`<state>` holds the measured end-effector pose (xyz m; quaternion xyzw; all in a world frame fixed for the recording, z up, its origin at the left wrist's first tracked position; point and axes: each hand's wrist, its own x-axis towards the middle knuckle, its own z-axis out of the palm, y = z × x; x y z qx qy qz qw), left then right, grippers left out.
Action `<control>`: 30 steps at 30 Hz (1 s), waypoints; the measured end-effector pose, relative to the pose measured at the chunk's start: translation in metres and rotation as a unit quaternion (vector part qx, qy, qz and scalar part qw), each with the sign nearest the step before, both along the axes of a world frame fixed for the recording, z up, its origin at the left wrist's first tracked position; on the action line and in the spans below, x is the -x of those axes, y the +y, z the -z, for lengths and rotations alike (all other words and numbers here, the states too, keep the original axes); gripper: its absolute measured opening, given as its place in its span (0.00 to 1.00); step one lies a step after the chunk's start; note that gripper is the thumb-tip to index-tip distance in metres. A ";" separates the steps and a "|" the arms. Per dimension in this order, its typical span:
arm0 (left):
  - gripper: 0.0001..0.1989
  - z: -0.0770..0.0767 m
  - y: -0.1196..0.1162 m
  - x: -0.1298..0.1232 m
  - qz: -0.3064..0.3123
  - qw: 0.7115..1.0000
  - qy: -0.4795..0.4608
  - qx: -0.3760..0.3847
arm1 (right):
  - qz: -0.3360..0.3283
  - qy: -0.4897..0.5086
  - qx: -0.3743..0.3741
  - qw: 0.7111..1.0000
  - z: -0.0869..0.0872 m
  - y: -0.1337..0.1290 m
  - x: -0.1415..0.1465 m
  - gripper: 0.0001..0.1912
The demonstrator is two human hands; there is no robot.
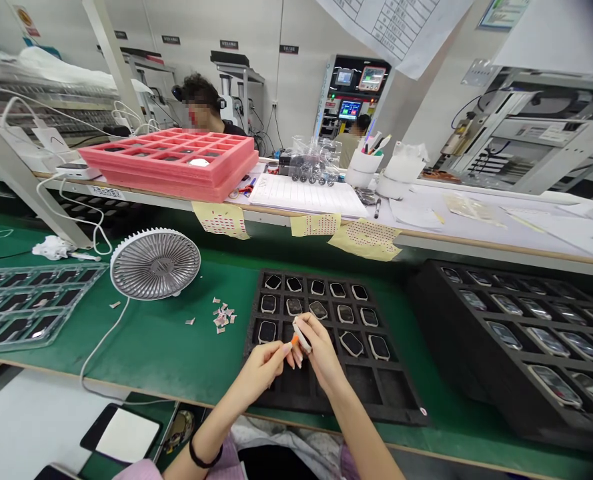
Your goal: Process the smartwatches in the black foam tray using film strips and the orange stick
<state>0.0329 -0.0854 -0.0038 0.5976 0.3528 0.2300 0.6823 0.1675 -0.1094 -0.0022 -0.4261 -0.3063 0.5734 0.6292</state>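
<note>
My right hand point(321, 350) grips a pale-rimmed smartwatch case point(302, 335), tilted on edge above the black foam tray point(303, 390). A small orange piece point(295, 340) is pinched in the fingers of my left hand point(262, 370), right against the case; its exact kind is too small to tell. Beneath and around both hands, the tray's compartments hold several square smartwatches, such as a dark-screened watch point(351, 343) near my right hand. My hands hide part of the tray's middle.
A round fan point(156, 263) and a pile of small tabs point(222, 317) lie to the left, beyond them a clear plastic tray point(71, 320). Stacked black foam trays point(456, 360) stand at right. Above runs a shelf with a pink foam tray point(176, 180). A person point(203, 107) sits behind.
</note>
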 end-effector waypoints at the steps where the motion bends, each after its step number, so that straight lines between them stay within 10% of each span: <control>1: 0.26 -0.002 0.000 0.001 0.005 1.000 0.000 0.012 | 0.002 -0.002 -0.003 1.000 0.001 0.000 0.001 0.15; 14: 0.26 0.001 -0.007 -0.007 -0.005 0.996 -0.066 0.066 | -0.098 0.224 0.021 0.969 0.004 0.005 0.007 0.19; 30: 0.23 0.006 0.013 0.004 -0.120 0.990 -0.019 -0.067 | 0.096 -0.143 -0.010 0.985 0.021 0.001 -0.003 0.15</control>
